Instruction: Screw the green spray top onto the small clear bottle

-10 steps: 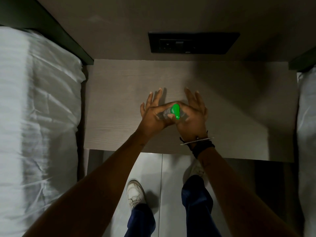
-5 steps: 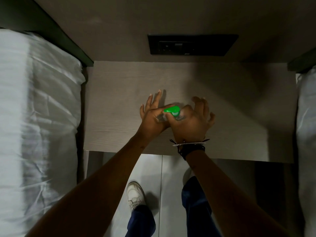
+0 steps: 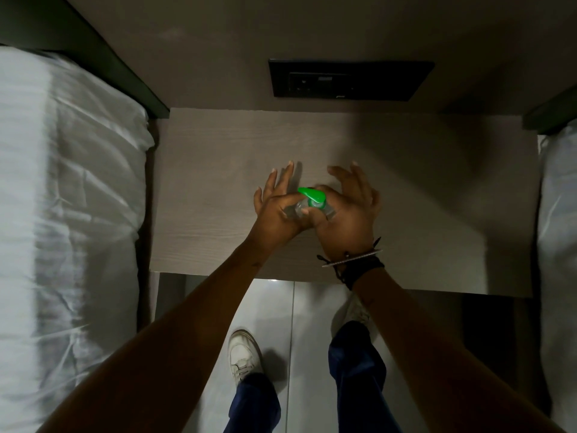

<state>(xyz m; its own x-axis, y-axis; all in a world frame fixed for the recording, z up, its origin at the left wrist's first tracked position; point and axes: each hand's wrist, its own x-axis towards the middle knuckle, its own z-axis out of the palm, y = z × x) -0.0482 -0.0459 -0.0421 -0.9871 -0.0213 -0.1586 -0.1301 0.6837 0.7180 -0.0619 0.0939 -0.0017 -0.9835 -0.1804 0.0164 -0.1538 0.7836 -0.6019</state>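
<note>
Near the middle of the frame the left hand (image 3: 276, 210) grasps the small clear plastic bottle (image 3: 299, 210) between thumb and forefinger, its other fingers fanned out toward the top of the frame. Just to its right, the right hand (image 3: 346, 214) pinches the collar of the bright green plastic spray top (image 3: 312, 195) with thumb and forefinger, the remaining fingers curled loosely above it. The spray top sits on the bottle's neck, its nozzle pointing to the upper left. Whether the bottle's base touches anything cannot be told. Dark cord and bead bracelets (image 3: 352, 264) circle the right wrist. Below the hands spreads a pale wood-grain surface (image 3: 218, 182). A black wall socket panel (image 3: 349, 79) sits above it at centre top. White rumpled bedding (image 3: 68, 214) fills the left side. Along the bottom, a white shoe (image 3: 243, 354) and blue trouser legs (image 3: 356, 376) stand on glossy floor tiles (image 3: 306, 323).
</note>
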